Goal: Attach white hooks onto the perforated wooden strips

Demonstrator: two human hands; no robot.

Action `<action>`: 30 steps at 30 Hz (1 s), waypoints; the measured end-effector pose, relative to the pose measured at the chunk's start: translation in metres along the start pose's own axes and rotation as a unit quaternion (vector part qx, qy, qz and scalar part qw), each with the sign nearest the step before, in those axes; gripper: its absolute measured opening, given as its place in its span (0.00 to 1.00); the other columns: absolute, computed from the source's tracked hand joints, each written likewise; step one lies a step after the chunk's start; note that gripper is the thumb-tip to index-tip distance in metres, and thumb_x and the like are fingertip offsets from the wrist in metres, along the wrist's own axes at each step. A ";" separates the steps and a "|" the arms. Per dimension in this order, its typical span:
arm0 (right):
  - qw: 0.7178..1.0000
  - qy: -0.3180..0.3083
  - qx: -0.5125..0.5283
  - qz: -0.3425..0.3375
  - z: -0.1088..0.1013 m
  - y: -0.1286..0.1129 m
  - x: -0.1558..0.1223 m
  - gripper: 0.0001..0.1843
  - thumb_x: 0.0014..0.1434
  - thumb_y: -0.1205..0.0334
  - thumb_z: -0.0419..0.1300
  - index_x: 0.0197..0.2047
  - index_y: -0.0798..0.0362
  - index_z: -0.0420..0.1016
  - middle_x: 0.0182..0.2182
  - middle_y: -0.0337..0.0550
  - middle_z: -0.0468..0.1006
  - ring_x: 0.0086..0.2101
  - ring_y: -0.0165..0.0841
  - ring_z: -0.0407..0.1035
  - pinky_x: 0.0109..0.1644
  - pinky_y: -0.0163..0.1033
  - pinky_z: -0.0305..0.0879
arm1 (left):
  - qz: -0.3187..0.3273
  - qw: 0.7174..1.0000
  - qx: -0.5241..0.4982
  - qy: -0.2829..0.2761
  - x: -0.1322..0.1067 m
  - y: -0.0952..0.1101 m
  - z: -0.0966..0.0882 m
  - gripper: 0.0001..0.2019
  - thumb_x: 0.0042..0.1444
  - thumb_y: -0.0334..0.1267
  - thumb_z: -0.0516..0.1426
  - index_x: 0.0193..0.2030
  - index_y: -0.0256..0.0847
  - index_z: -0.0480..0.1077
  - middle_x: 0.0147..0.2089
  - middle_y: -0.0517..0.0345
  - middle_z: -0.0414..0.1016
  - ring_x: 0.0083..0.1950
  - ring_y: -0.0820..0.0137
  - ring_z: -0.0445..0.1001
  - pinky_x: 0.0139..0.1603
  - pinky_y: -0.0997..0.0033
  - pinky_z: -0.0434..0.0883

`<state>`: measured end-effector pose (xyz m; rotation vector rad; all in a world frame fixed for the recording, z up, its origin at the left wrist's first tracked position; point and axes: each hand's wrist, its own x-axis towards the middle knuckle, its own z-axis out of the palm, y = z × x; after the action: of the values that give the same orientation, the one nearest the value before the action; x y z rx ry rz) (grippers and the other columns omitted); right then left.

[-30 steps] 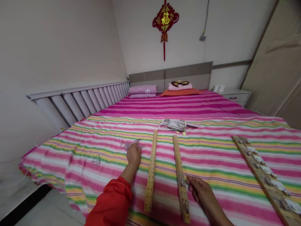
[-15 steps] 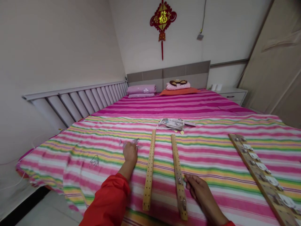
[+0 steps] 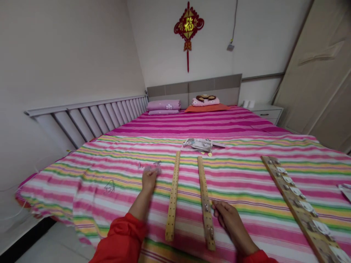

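Note:
Two long wooden strips with rows of holes lie side by side on a striped bed sheet point(image 3: 246, 175). My left hand point(image 3: 149, 178) reaches past the left strip point(image 3: 172, 199) and its fingers close on a small clear plastic bag point(image 3: 150, 168) of metal bits. My right hand point(image 3: 229, 219) rests beside the right strip point(image 3: 204, 201), fingers curled and pinching at a small metal hook point(image 3: 207, 207) on it. A second hook point(image 3: 210, 231) sits lower on that strip.
A third wooden board point(image 3: 298, 208) carrying several metal fittings lies at the right. A pile of plastic packets point(image 3: 201, 144) sits beyond the strips. Another small clear bag point(image 3: 109, 187) lies left. Pillows point(image 3: 164, 106) rest by the headboard, and a nightstand point(image 3: 267, 111) stands right.
My left hand has stretched a little farther onto the clear bag. My right hand has slid slightly up along the right strip. The view has shifted a bit to the right.

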<state>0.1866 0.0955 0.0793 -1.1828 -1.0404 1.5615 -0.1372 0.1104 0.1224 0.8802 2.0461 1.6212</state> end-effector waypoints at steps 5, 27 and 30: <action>1.000 0.000 -0.007 -0.011 0.000 0.001 0.001 0.24 0.40 0.40 0.65 0.19 0.55 0.70 0.10 0.32 0.64 0.10 0.20 0.48 0.14 0.31 0.37 | -0.096 0.988 -0.106 -0.050 -0.017 0.003 -0.010 0.04 0.50 0.33 0.59 0.30 0.35 0.74 0.28 0.56 0.75 0.26 0.76 0.71 0.25 0.79 0.65; 0.993 -0.054 0.017 -0.102 0.018 -0.031 -0.060 0.21 0.42 0.44 0.68 0.26 0.55 0.74 0.15 0.32 0.67 0.16 0.24 0.54 0.20 0.31 0.50 | -0.435 0.768 -0.321 -0.343 -0.197 0.076 0.005 0.02 0.52 0.29 0.57 0.31 0.33 0.71 0.26 0.59 0.76 0.19 0.83 0.70 0.16 0.87 0.60; 0.990 -0.074 0.014 -0.117 0.020 -0.045 -0.074 0.21 0.42 0.46 0.69 0.32 0.54 0.77 0.19 0.35 0.72 0.20 0.26 0.60 0.23 0.32 0.55 | -0.453 0.752 -0.312 -0.363 -0.205 0.082 0.009 0.04 0.53 0.30 0.55 0.29 0.33 0.69 0.24 0.61 0.74 0.18 0.82 0.69 0.15 0.87 0.58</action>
<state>0.1855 0.0338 0.1428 -0.9009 -1.2040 1.4899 0.0375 -0.0109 0.1818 0.1208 0.9555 0.9995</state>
